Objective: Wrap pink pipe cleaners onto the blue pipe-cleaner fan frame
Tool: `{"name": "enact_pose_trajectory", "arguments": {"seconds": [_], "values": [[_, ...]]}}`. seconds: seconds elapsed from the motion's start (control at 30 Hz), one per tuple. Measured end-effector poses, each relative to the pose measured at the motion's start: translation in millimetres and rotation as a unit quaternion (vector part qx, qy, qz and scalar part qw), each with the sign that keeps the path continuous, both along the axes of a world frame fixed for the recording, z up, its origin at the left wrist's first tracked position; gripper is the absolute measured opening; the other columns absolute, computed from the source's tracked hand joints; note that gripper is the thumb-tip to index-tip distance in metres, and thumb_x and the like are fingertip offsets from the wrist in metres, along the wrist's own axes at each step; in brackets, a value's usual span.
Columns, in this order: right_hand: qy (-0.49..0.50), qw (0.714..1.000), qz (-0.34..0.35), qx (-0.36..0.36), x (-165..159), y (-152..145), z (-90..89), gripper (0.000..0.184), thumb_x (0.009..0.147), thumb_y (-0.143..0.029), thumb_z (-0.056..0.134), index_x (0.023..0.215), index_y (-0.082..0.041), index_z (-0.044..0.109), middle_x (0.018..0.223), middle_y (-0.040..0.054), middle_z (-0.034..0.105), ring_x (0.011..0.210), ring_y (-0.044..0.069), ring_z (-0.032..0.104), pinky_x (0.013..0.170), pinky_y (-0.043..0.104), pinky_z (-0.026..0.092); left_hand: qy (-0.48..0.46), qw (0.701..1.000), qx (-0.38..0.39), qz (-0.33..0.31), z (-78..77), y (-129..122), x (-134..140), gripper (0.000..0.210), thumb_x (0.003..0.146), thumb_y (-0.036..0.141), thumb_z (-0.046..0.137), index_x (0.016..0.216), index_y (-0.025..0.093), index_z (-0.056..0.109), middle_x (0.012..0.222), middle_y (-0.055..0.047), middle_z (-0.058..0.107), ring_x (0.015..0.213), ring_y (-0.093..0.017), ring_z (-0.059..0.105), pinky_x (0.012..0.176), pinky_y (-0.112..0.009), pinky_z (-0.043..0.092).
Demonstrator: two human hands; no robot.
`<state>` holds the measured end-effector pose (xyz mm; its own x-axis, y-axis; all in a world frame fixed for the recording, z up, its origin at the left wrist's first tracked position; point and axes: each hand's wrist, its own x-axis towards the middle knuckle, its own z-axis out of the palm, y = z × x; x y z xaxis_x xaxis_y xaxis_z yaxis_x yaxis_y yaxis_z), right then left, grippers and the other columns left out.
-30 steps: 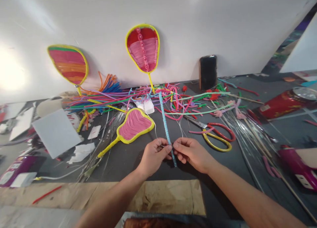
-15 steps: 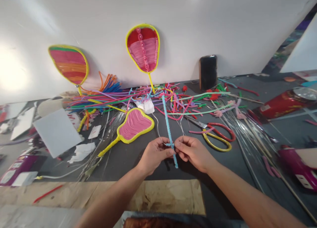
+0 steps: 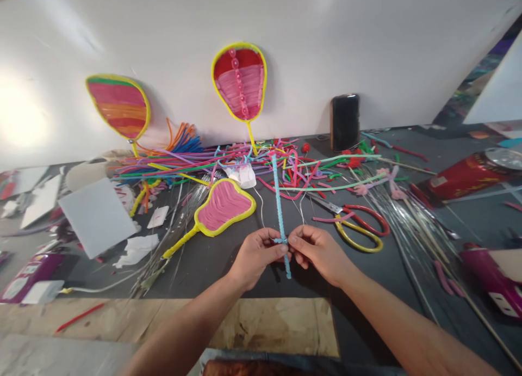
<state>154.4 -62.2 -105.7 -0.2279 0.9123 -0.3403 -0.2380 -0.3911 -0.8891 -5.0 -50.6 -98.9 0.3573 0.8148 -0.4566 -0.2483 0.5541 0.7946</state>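
A light blue pipe cleaner (image 3: 278, 202) stands up between my hands, its lower end poking out below my fingers. Near that end a short blue piece crosses it. My left hand (image 3: 259, 254) pinches the crossing from the left, thumb on top. From the right, my right hand (image 3: 320, 252) closes thumb and fingers at the same spot; its fingertips are partly hidden. Thin pale wire (image 3: 302, 206) runs up from beside my fingers. To the left lies a pink fan with a yellow rim (image 3: 225, 207), its handle toward me.
Scissors (image 3: 359, 226) with red and yellow handles lie right of my hands. Coloured pipe cleaners (image 3: 175, 161) are heaped behind. Two fans (image 3: 240, 82) and a phone (image 3: 345, 123) lean on the white board. A red can (image 3: 468, 172) and purple glue gun (image 3: 493, 278) are at right.
The view has shifted slightly, so things sit a little further right. My hands keep the same grip on the blue pipe cleaner, which stands slightly more upright.
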Motion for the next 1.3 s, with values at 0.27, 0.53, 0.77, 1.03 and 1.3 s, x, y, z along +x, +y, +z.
{"name": "enact_pose_trajectory", "arguments": {"seconds": [0.27,0.53,0.77,1.03,1.3], "values": [[0.099,0.994,-0.029,-0.036,3,3,-2.3,0.028,0.07,-0.04,0.076,0.074,-0.016,0.061,0.062,-0.0034,0.057,0.048,0.006,0.048,0.042,0.018,0.036,0.062,0.998,0.019,0.025,0.5,1,1,0.036,0.059,0.035,0.081,0.072,0.013,0.056,0.059,0.001,0.063,0.053,-0.01,0.061,0.054,-0.02,0.049],[0.128,0.99,-0.047,-0.041,6,5,-6.2,0.024,0.07,-0.037,0.077,0.076,-0.017,0.065,0.065,-0.0009,0.061,0.054,0.007,0.052,0.049,0.019,0.04,0.041,0.999,0.013,0.014,0.7,2,0,0.036,0.06,0.035,0.081,0.073,0.012,0.056,0.06,0.001,0.063,0.053,-0.01,0.061,0.054,-0.021,0.05],[0.2,0.973,-0.1,-0.051,14,11,-0.9,0.02,0.067,-0.03,0.079,0.078,-0.017,0.067,0.073,0.0001,0.059,0.054,0.006,0.046,0.046,0.018,0.033,0.035,0.999,-0.013,-0.017,4.2,2,-1,0.04,0.055,0.037,0.083,0.07,0.013,0.054,0.057,0.001,0.063,0.051,-0.012,0.063,0.049,-0.019,0.049],[0.219,0.972,-0.075,-0.04,14,11,-2.3,0.018,0.069,-0.024,0.078,0.072,-0.017,0.062,0.069,-0.0018,0.053,0.054,0.006,0.042,0.047,0.018,0.031,0.031,0.999,-0.024,-0.006,6.5,2,0,0.039,0.055,0.034,0.083,0.07,0.012,0.055,0.057,0.001,0.063,0.05,-0.011,0.063,0.047,-0.018,0.048],[0.208,0.974,-0.081,-0.033,14,11,-3.1,0.016,0.07,-0.024,0.077,0.074,-0.018,0.063,0.07,-0.0014,0.053,0.055,0.006,0.043,0.047,0.019,0.032,0.032,0.999,-0.027,-0.025,4.6,2,-3,0.039,0.055,0.035,0.083,0.071,0.013,0.055,0.058,0.0,0.064,0.052,-0.013,0.064,0.048,-0.019,0.05]]}}
